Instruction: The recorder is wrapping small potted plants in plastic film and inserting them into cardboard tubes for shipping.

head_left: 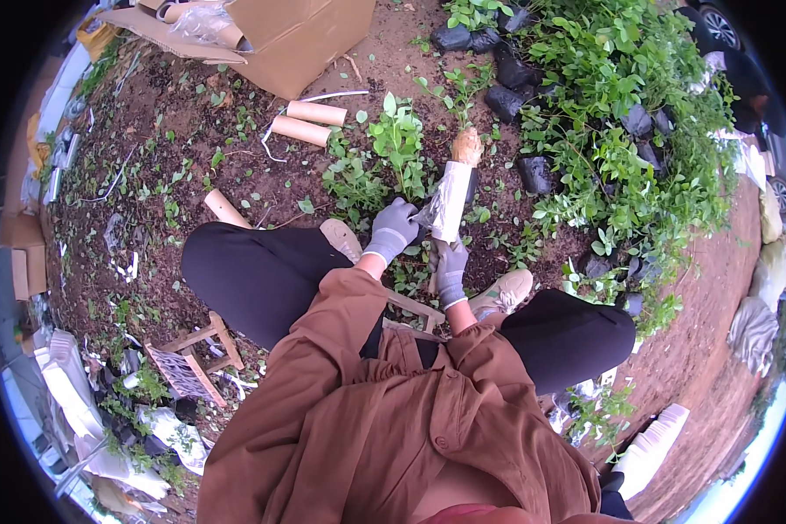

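My right hand, in a grey glove, is closed around the lower end of a roll of clear stretch film, which looks white and tilts away from me. Loose film runs from the roll's left side toward my left hand. That hand, also gloved in grey, is closed, and what its fingers grip is hidden; a bit of black shows beside them. Just beyond it rises a leafy green seedling. Past the roll's far end sits a crumpled tan-brown lump, with green leaves beyond it.
Two cardboard tubes lie ahead on the soil, another tube by my left knee. An open cardboard box stands at the far left. Many seedlings in black bags crowd the right. A small wooden stool is at left.
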The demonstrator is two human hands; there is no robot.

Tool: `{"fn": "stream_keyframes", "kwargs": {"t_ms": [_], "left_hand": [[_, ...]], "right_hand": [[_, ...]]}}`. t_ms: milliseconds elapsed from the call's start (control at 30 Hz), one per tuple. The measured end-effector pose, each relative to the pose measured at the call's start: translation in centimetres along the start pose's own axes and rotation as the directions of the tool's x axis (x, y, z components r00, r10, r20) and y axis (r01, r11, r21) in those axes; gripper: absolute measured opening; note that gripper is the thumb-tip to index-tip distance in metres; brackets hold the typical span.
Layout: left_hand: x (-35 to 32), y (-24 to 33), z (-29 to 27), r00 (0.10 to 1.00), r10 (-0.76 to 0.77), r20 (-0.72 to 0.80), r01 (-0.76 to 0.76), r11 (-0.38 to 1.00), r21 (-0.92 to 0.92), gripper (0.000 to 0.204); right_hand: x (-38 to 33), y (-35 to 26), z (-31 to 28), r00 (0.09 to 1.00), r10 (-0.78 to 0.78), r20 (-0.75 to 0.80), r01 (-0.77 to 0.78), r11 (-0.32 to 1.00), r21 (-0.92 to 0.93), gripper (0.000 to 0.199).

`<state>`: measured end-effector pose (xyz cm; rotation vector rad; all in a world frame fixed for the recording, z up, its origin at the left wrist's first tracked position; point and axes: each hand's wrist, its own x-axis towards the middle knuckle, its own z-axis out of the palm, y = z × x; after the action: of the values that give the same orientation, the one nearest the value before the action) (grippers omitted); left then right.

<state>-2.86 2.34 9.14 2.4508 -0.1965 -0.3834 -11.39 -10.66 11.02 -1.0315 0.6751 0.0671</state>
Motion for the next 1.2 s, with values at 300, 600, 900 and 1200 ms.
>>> {"fn": "stream_keyframes", "kwargs": {"t_ms": [300,600,900,1200], "left_hand": [[-2.6,1.5,2.2,0.970,-0.195,-0.147,0.164,0.966,-0.199,0.033],[-3.4,-0.3,7.5,0.583,-0.728,-0.362,0.226,0.573,-0.788,0.026],[-1.8,-3.0,6.3,0.789,-0.614,0.020,0.113,0.113,-0.987,0.084],[0.5,-4.8,8.1,0.723,-0.690,-0.026,0.314,0.362,-0.878,0.080]], "right_hand": [[2.7,1.4,1.0,0.989,-0.149,-0.006,0.147,0.978,-0.151,0.012],[3.2,1.5,2.1,0.973,-0.209,0.101,0.204,0.567,-0.798,0.038],[3.0,2.0,1.3,0.982,-0.175,0.078,0.160,0.520,-0.839,0.041],[3.8,0.9,-0.2,0.981,-0.189,0.051,0.182,0.789,-0.587,0.028]]}}
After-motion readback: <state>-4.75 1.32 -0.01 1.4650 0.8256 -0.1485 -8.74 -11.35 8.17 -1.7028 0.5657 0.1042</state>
